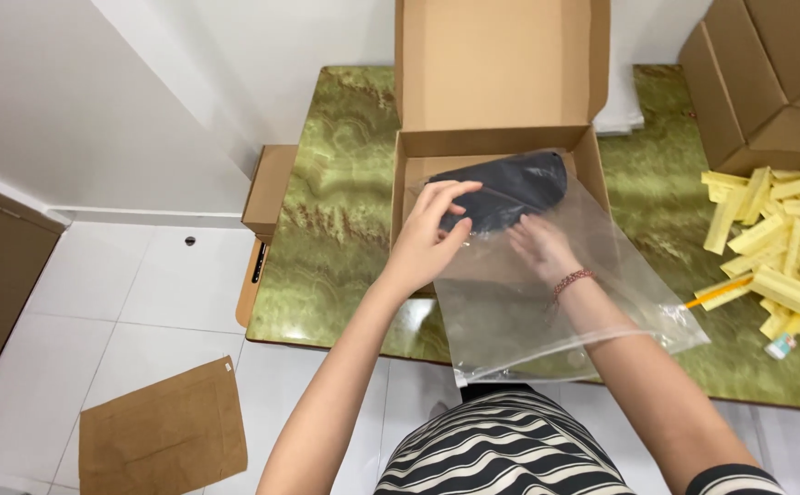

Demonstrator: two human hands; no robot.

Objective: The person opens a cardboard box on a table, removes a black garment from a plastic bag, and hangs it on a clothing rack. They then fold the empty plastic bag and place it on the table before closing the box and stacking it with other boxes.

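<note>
Left hand (pixel 427 234) pinches clear bag (pixel 547 302); right hand (pixel 539 246) inside, grip flat, released, on dark garment (pixel 510 188). Risk: bag slipping, garment bunching on box (pixel 501 137) rim.

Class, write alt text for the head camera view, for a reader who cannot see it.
Two bare hands work a dark folded item in a clear plastic bag over an open cardboard box on a green marbled table. The left hand grips the bag's top; the right hand is inside it. Yellow strips lie to the right.
</note>
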